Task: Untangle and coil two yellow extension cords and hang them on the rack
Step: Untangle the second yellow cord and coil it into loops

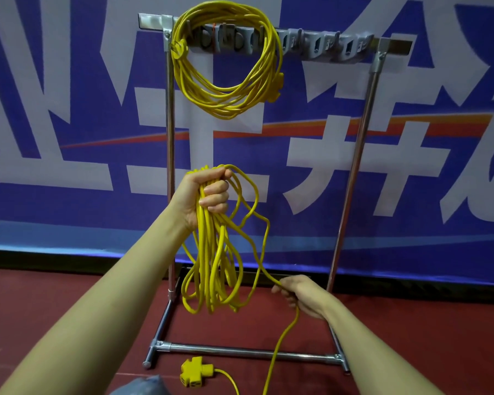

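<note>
The second cord (211, 252) is held in loops by the closed left hand (203, 192); its loose end is pinched by the right hand (294, 292) at four o'clock. The first cord (226, 61) is already hung on the rack (351, 172) at twelve o'clock. The socket end (196, 372) is left on the floor.

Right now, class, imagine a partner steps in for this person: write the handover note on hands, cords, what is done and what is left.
Left hand grips the half-made coil by its top.
Right hand pinches the loose strand feeding it.
Socket end lies on the floor.
Done: first cord hangs coiled on the rack.
Left: finish coiling, then hang the second cord.
</note>
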`<control>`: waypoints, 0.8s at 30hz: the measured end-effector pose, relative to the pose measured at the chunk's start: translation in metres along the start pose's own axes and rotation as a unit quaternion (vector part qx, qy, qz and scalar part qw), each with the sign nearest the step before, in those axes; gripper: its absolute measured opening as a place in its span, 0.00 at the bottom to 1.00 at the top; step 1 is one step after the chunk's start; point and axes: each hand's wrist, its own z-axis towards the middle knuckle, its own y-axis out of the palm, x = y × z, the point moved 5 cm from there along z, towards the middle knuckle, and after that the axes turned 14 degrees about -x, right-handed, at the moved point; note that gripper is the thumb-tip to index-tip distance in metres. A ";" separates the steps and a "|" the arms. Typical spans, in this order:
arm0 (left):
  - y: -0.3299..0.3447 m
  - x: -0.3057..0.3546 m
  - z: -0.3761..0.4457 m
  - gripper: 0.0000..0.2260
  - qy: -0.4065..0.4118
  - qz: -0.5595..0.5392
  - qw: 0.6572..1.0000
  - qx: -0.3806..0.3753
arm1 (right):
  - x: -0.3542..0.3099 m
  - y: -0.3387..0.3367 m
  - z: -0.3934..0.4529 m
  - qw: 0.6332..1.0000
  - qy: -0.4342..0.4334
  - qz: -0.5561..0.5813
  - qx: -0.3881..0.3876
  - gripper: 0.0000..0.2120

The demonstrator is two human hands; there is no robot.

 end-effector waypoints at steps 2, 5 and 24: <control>-0.003 -0.003 -0.002 0.07 -0.004 0.005 1.000 0.010 | 0.000 -0.004 0.000 0.999 -0.004 -0.054 0.005 0.17; -0.005 -0.014 -0.003 0.08 -0.024 0.019 0.999 0.022 | -0.007 -0.008 -0.001 0.988 -0.011 -0.152 0.029 0.16; -0.013 -0.038 -0.006 0.09 -0.045 0.017 0.998 0.036 | -0.013 -0.040 0.004 0.976 -0.015 0.002 0.215 0.15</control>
